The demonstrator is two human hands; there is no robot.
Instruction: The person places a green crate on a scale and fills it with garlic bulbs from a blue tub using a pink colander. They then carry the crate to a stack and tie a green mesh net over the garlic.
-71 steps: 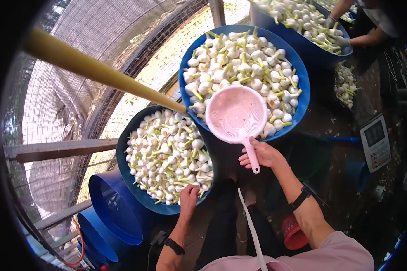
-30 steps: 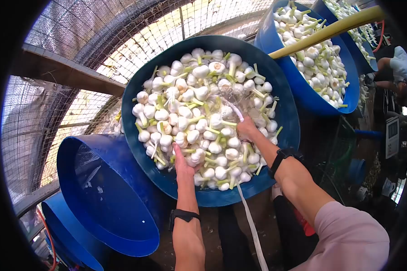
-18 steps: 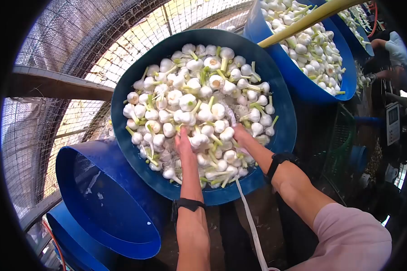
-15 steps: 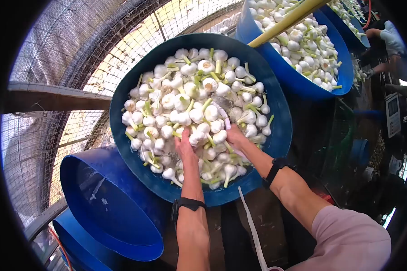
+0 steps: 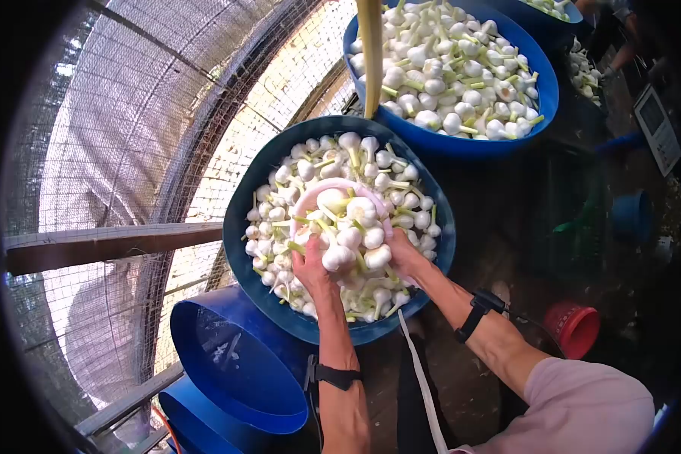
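The pink colander sits at the middle of the frame, inside the dark blue tub. It is heaped with garlic bulbs, so only its upper left rim shows. The left hand is half curled with its palm pressed to the colander's lower left side. The right hand meets the lower right side, its fingers buried among bulbs. I cannot tell whether either hand grips the rim or the handle, or only cups the load. Half a second ago both hands were dug bare into the bulbs with no colander in sight. Now it has come up full between them, so the scooping has reached a loaded scoop, held low over the pile with bulbs all around it. Above it, a yellow pole crosses the rim of a second blue tub, also full of garlic, at the upper right. Empty blue tubs lie nested at the lower left. A wooden beam and wire mesh fill the left side. A red bucket stands on the dark floor at the lower right, and a weighing scale sits near the right edge. Each wrist carries a dark band.
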